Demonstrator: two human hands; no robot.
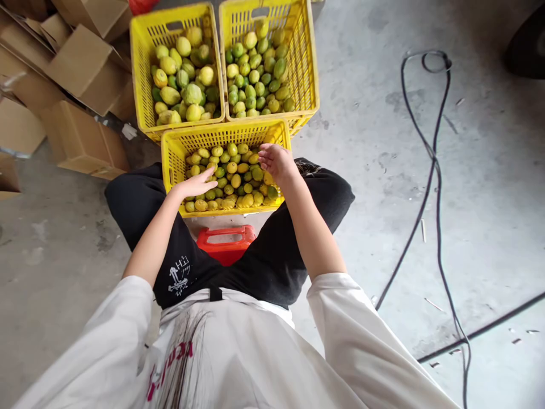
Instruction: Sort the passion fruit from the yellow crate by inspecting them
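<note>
A white T-shirt (242,352) is nearest; past it, the left hand (198,184) spreads its fingers and the right hand (276,162) curls its own loosely apart, over green-yellow fruit (235,180) in a yellow crate (166,170) beneath the fingertips; two more crates (313,68) stand beyond them.

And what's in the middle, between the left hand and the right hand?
Small green and yellow fruits lie between the left hand and the right hand, inside the nearest yellow crate. The head view shows it.
</note>
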